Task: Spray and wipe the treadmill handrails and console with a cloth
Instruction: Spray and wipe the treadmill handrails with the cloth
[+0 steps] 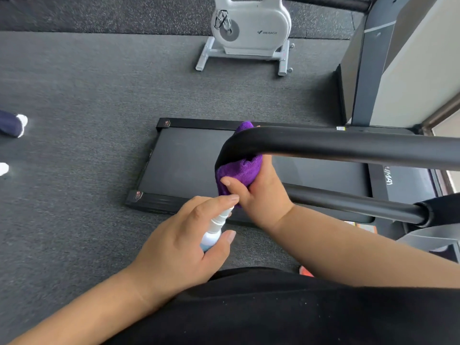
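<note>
A black padded treadmill handrail (348,145) runs from the right edge to the picture's middle. My right hand (261,192) grips a purple cloth (239,173) wrapped around the rail's free end; part of the cloth shows above the rail. My left hand (181,245) holds a small white spray bottle (215,229), its index finger on the nozzle, which points at the cloth. A second black handrail (353,202) lies lower and nearer. The console is out of view.
The treadmill belt (184,160) lies on the grey floor below the rails. A white exercise bike (249,33) stands beyond it. Another treadmill's upright (368,70) rises at the right. Someone's shoes (15,125) are at the left edge.
</note>
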`<state>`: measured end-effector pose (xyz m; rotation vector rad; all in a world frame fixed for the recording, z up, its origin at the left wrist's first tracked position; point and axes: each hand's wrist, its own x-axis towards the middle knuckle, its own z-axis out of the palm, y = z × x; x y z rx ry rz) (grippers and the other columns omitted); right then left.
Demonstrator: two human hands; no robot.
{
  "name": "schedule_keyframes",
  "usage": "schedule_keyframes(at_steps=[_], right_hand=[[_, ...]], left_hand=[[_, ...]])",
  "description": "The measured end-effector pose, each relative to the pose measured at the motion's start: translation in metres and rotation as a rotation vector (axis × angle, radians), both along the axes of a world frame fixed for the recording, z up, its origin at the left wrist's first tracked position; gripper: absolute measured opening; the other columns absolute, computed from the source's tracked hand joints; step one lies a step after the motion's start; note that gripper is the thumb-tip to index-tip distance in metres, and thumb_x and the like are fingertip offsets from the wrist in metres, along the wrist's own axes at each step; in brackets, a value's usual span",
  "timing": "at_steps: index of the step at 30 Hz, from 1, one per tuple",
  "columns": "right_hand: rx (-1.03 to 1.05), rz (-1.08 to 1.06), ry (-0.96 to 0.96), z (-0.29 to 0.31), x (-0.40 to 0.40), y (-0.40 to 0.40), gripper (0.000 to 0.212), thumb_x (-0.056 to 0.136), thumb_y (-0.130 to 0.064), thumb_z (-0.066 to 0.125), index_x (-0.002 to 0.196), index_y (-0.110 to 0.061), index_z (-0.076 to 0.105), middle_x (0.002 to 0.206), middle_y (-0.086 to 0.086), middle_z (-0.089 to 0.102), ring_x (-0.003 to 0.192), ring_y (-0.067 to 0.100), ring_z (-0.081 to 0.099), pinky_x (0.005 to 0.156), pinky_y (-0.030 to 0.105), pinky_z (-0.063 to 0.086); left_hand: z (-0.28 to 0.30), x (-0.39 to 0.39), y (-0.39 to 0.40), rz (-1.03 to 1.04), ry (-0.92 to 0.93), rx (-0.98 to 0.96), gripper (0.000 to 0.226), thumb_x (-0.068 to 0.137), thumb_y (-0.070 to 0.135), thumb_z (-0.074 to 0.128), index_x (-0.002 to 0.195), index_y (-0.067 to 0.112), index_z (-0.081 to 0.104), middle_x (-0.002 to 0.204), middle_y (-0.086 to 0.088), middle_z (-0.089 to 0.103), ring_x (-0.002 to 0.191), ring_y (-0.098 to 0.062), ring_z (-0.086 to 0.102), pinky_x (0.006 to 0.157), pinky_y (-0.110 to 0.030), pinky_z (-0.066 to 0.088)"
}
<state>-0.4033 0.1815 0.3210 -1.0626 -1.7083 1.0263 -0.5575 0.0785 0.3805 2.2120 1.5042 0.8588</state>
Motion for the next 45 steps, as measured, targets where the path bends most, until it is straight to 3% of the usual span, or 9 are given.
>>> schedule_keyframes(at_steps=[5,9,12,17,25,30,32,38,45], right_hand=[[-0.026,-0.04,-0.32,-0.004,0.002,-0.002,0.051,0.084,-0.037,0.074,0.122,-0.014,0.049,0.109,-0.001,0.058,0.099,0.015,0.054,0.09,0.028,0.044],[0.094,0.014,-0.683,0.003,0.008,-0.003,0.062,0.084,-0.045,0.043,0.137,-0.014,0.043,0.125,0.004,0.057,0.113,0.028,0.054,0.097,0.044,0.044],[0.092,0.032,-0.9,0.0,0.012,-0.003,0.075,0.09,-0.038,0.053,0.154,-0.021,0.018,0.148,-0.001,0.039,0.127,0.026,0.044,0.104,0.043,0.038],[0.216,-0.027,-1.235,-0.019,0.029,-0.011,0.104,0.076,-0.04,0.076,0.154,-0.032,0.007,0.144,0.001,0.035,0.118,0.03,0.046,0.098,0.044,0.043],[0.054,-0.171,-1.139,-0.02,0.132,-0.02,0.081,0.079,-0.042,0.075,0.149,-0.037,0.035,0.145,0.002,0.043,0.121,0.037,0.047,0.106,0.05,0.036],[-0.019,-0.19,-0.647,-0.016,0.139,-0.019,0.084,0.08,-0.047,0.07,0.152,-0.019,0.035,0.149,0.007,0.044,0.133,0.03,0.041,0.113,0.043,0.03],[0.066,-0.135,-0.587,-0.008,0.111,-0.016,0.084,0.081,-0.052,0.063,0.151,-0.015,0.034,0.15,0.008,0.044,0.136,0.026,0.039,0.114,0.046,0.03],[0.038,0.165,-0.812,-0.007,0.019,-0.018,0.091,0.092,-0.048,0.051,0.158,-0.019,-0.004,0.166,0.0,0.0,0.151,0.02,0.001,0.122,0.049,-0.003],[0.202,0.089,-0.972,-0.021,0.034,-0.001,0.083,0.089,-0.05,0.053,0.154,-0.019,0.013,0.143,0.001,0.039,0.128,0.027,0.041,0.108,0.048,0.032]], left_hand=[[0.001,-0.009,0.0,-0.002,-0.019,-0.057,0.053,0.085,0.038,0.057,0.134,0.038,0.035,0.11,0.011,0.059,0.096,-0.003,0.057,0.084,-0.019,0.045],[0.004,-0.001,0.009,-0.079,-0.016,-0.067,0.053,0.085,0.037,0.058,0.134,0.038,0.035,0.108,0.011,0.06,0.097,-0.004,0.057,0.088,-0.014,0.042],[0.005,0.007,0.016,-0.154,-0.006,-0.052,0.054,0.086,0.036,0.058,0.134,0.037,0.035,0.109,0.01,0.061,0.099,-0.005,0.058,0.09,-0.014,0.042],[0.007,0.019,0.024,-0.238,-0.023,-0.039,0.054,0.086,0.037,0.058,0.135,0.037,0.035,0.109,0.01,0.059,0.095,-0.007,0.059,0.079,-0.024,0.047],[0.007,0.029,0.028,-0.264,-0.067,-0.013,0.053,0.087,0.036,0.057,0.134,0.038,0.033,0.106,0.01,0.061,0.091,-0.006,0.059,0.074,-0.023,0.048],[0.008,0.027,0.027,-0.246,-0.092,-0.012,0.053,0.087,0.032,0.059,0.134,0.035,0.034,0.105,0.016,0.057,0.089,0.0,0.058,0.075,-0.014,0.046],[0.007,0.025,0.026,-0.229,-0.087,-0.02,0.052,0.087,0.032,0.059,0.133,0.034,0.035,0.104,0.014,0.059,0.089,0.003,0.057,0.078,-0.01,0.044],[0.003,0.027,0.032,-0.237,-0.07,-0.017,0.056,0.084,0.03,0.063,0.132,0.034,0.036,0.103,0.014,0.059,0.092,0.002,0.06,0.083,-0.014,0.047],[0.002,0.053,0.035,-0.215,-0.029,-0.074,0.055,0.083,0.035,0.061,0.131,0.036,0.036,0.103,0.02,0.058,0.095,0.007,0.057,0.084,-0.007,0.044]])
